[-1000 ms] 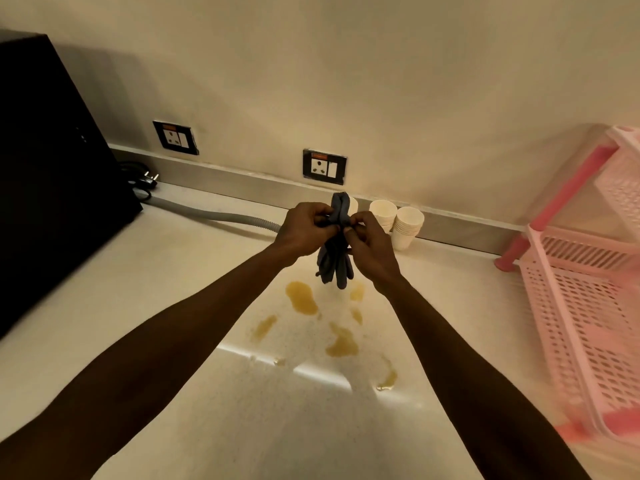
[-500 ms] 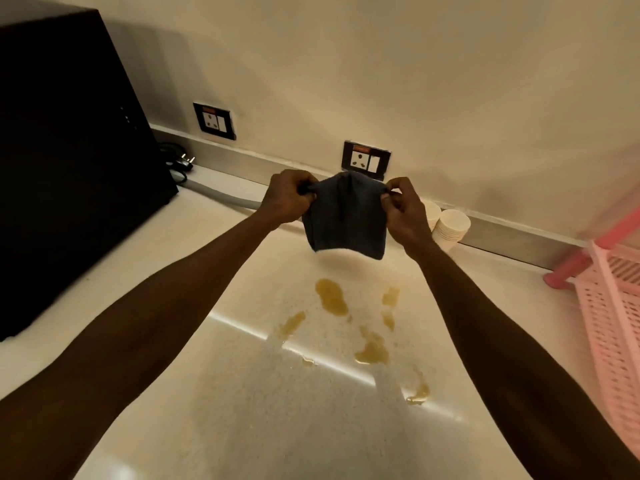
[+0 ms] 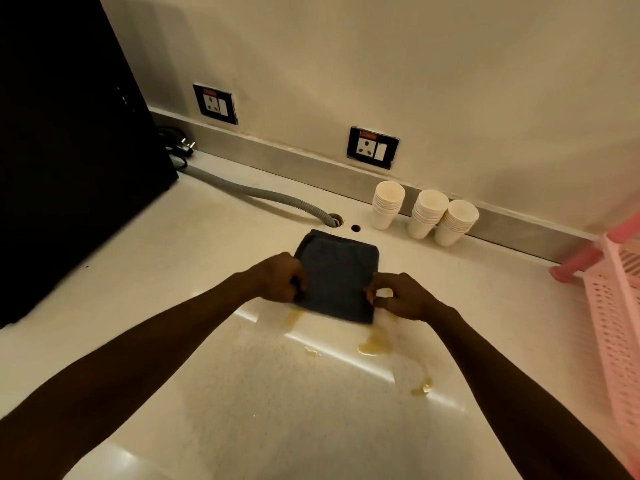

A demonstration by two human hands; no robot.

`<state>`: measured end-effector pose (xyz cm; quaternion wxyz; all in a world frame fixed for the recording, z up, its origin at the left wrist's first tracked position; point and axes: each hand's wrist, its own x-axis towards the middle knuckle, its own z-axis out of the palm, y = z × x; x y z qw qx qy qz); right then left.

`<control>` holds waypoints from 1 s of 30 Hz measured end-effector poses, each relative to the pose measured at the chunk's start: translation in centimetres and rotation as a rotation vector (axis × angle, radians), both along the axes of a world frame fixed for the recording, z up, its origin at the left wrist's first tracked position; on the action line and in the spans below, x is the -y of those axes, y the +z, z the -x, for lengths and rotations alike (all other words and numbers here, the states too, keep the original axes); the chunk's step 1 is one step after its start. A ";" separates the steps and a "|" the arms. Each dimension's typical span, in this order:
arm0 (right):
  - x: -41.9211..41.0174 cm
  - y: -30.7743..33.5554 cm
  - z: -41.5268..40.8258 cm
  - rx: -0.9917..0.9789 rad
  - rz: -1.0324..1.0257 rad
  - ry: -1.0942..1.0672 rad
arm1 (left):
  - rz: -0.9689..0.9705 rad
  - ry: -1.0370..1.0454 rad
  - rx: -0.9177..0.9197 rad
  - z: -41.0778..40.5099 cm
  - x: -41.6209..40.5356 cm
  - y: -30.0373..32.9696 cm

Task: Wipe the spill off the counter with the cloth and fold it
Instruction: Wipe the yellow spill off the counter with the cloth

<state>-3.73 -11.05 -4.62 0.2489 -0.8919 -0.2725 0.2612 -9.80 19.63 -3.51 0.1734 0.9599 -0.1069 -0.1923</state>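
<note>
So you've just put the cloth (image 3: 336, 277) down flat on the counter (image 3: 145, 282), right over the far part of the spill (image 3: 375, 344). It's lying spread as a dark square, with your left hand (image 3: 278, 278) pinching its left edge and your right hand (image 3: 403, 296) closed on the right edge near the front corner. Both hands are gripping cloth, not flat on top of it.

Compared with half a second ago, that's the big change: back then you had it stretched out in the air between both hands, up above the puddles, and a beat before that it was still bunched up in a dangling wad. Now it's opened out and on the surface, so the prep part looks done and the actual wiping is just starting.

A good chunk of the yellow liquid has gone under the cloth. What's left showing is a streak by the front left corner, a bigger blob just in front of the cloth, a tiny fleck beside that, and one more patch nearer you on the right. So I'd say you'll need to drag toward yourself to catch those. Folding is still a way off.

The paper cups (image 3: 424, 213) and the gray hose (image 3: 263, 195) sit behind the cloth, clear of it.
</note>
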 end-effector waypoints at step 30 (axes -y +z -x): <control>-10.3 -8.5 3.0 0.410 0.171 -0.210 | -0.130 0.108 0.289 -0.7 3.3 -8.9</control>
